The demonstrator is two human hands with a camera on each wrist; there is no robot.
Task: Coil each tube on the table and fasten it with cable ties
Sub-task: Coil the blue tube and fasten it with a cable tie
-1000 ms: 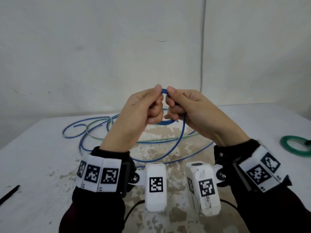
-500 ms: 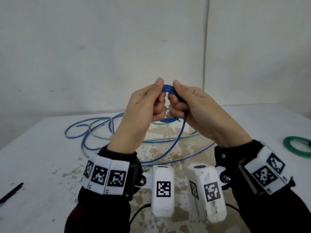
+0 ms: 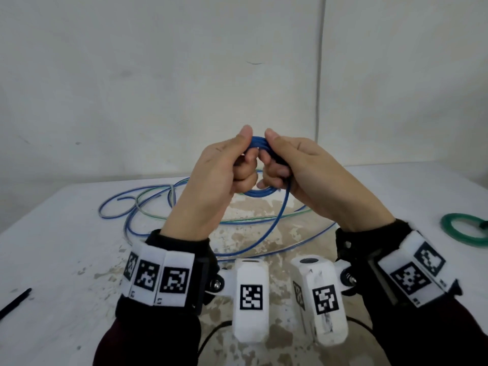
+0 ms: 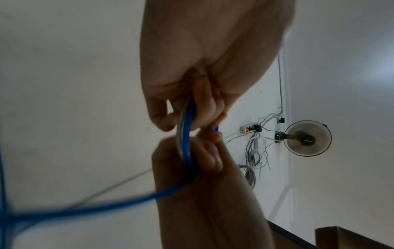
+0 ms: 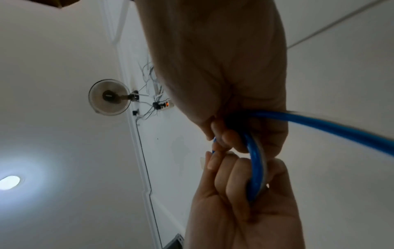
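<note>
Both hands are raised above the bench, close together, knuckles almost touching. The left hand has its fingers curled round a small coil of blue tube, with the thumb pressed on the top of the coil. The right hand grips the same coil from the other side, thumb on top and fingers curled under it. The two thumbs stand just apart, with several turns of tube showing between them.

Wrist views confirm the hold: in the left wrist view the tube runs between the fingers of both hands, and in the right wrist view the tube bends round through both grips. One short blue end shows between the fingertips in both wrist views.

From the right hand a loose length of the tube hangs down to the bench and joins wide loops lying there. A green tube lies mixed among those loops, touching them.

A green coil lies at the right edge of the bench, well apart from the hands. A black cable tie lies at the left edge. The bench surface is white with worn patches under the hands.
</note>
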